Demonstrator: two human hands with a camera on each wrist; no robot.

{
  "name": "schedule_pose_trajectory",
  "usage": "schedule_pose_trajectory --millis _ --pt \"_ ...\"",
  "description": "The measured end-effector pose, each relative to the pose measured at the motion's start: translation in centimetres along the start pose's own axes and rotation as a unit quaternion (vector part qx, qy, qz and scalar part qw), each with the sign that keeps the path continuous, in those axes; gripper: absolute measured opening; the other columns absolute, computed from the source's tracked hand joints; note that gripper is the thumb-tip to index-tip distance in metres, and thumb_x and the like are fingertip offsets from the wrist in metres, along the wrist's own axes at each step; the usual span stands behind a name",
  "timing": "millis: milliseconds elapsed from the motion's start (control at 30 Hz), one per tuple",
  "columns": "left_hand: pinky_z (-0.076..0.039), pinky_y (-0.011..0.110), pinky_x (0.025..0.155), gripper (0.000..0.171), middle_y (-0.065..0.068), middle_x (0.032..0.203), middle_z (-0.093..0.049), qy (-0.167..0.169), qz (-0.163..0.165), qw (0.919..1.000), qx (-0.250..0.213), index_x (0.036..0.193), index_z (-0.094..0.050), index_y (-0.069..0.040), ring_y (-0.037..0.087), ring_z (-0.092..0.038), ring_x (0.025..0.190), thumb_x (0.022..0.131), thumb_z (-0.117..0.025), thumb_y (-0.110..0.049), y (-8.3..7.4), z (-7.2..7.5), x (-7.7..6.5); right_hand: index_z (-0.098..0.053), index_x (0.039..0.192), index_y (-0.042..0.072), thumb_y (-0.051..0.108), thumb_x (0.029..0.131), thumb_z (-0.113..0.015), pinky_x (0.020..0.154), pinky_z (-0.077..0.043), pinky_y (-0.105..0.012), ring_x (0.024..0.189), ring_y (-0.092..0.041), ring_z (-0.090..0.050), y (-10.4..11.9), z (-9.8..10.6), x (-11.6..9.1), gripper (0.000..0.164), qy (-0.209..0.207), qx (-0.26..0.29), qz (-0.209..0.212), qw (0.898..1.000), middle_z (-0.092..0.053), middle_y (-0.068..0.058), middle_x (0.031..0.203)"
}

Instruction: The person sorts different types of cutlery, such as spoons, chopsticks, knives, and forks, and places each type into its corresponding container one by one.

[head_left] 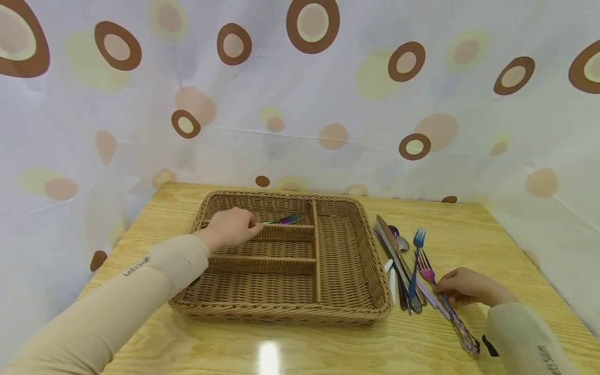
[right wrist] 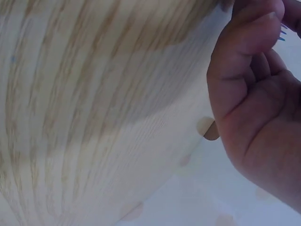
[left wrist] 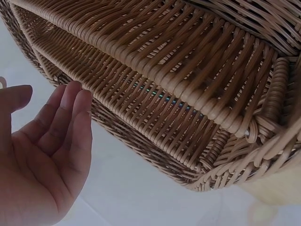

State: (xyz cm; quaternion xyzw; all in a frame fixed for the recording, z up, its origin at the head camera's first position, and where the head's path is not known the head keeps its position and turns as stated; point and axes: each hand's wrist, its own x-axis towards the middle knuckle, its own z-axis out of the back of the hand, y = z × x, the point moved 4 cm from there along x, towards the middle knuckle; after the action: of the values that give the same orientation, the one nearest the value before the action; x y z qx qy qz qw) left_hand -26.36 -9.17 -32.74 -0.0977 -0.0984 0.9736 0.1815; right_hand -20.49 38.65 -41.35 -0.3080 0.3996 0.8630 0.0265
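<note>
Above the left part of a wicker cutlery basket (head_left: 281, 311) is my left hand (head_left: 234, 227). Its fingers are loosely bent with the thumb apart, and nothing is between them in the left wrist view. A fork with blue-purple tines (head_left: 289, 220) lies in the basket's back compartment, close to these fingertips. Right of the basket, my right hand (head_left: 471, 286) pinches a pink-purple fork (head_left: 426, 269) at its neck between thumb and fingers. A blue fork (head_left: 419, 238) lies beside it, across the cutlery pile. The right wrist view hides most of the held fork.
Knives (head_left: 391, 242), spoons (head_left: 402, 243) and white-handled pieces (head_left: 392, 285) lie heaped against the basket's right side. An ornate purple handle (head_left: 466, 338) points toward the table's front. Wicker dividers (head_left: 315, 250) split the basket. A patterned curtain (head_left: 300, 104) stands behind the wooden table (head_left: 220, 344).
</note>
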Motion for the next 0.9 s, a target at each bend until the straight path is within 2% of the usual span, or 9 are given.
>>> schedule_pose_trajectory --millis 100,300,433,567,667,900 --pt "-0.026 0.023 0.043 0.041 -0.006 0.051 -0.036 -0.002 -0.002 1.0000 -0.005 0.061 -0.049 -0.018 0.008 -0.031 0.045 0.098 -0.046 -0.036 -0.1 0.1 -0.3 -0.066 0.085 0.003 0.015 0.092 -0.053 0.051 -0.042 -0.019 0.049 -0.001 -0.044 0.0 0.5 -0.2 0.019 -0.011 0.008 0.006 1.000 -0.049 0.009 0.054" --pt "-0.027 0.023 0.043 0.039 -0.006 0.051 -0.037 -0.001 -0.005 1.0000 -0.004 0.068 -0.058 -0.015 0.008 -0.032 0.045 0.098 -0.046 -0.037 -0.4 0.3 -0.6 -0.064 0.080 0.010 0.019 0.093 -0.052 0.054 -0.045 -0.019 0.052 0.000 -0.048 0.7 1.1 -0.3 0.019 -0.018 0.035 0.006 0.999 -0.052 0.010 0.057" --pt "-0.026 0.023 0.043 0.040 -0.007 0.050 -0.037 -0.003 -0.002 0.9998 -0.020 0.065 -0.056 -0.016 0.008 -0.031 0.044 0.098 -0.045 -0.037 -0.6 0.5 -0.6 -0.066 0.091 0.005 0.020 0.093 -0.052 0.057 -0.048 -0.019 0.055 0.000 -0.053 1.8 1.2 -0.3 0.021 -0.033 0.054 0.001 0.998 -0.058 0.010 0.061" --pt "-0.026 0.023 0.044 0.036 -0.006 0.052 -0.039 -0.001 -0.006 0.9991 -0.042 0.074 -0.062 -0.015 0.008 -0.032 0.045 0.098 -0.046 -0.036 -1.0 0.6 -0.7 -0.064 0.099 0.000 0.021 0.093 -0.053 0.059 -0.049 -0.020 0.057 -0.001 -0.054 3.5 1.0 0.0 0.024 -0.044 0.058 0.004 0.997 -0.059 0.009 0.063" --pt "-0.026 0.023 0.044 0.035 -0.006 0.052 -0.038 0.006 -0.010 0.9987 -0.049 0.077 -0.063 -0.015 0.008 -0.031 0.045 0.098 -0.046 -0.037 -1.4 0.7 -0.8 -0.065 0.096 0.003 0.021 0.093 -0.053 0.059 -0.050 -0.020 0.057 -0.001 -0.054 5.1 0.7 0.3 0.022 -0.042 0.062 0.011 0.997 -0.058 0.009 0.064" --pt "-0.024 0.023 0.044 0.036 -0.007 0.050 -0.034 0.007 -0.018 0.9982 -0.057 0.072 -0.059 -0.016 0.008 -0.028 0.045 0.098 -0.046 -0.038 -2.8 0.6 -0.6 -0.062 0.080 0.012 0.021 0.093 -0.053 0.060 -0.050 -0.021 0.057 -0.002 -0.053 9.0 -0.1 0.8 0.018 -0.042 0.067 0.021 0.997 -0.057 0.008 0.064"
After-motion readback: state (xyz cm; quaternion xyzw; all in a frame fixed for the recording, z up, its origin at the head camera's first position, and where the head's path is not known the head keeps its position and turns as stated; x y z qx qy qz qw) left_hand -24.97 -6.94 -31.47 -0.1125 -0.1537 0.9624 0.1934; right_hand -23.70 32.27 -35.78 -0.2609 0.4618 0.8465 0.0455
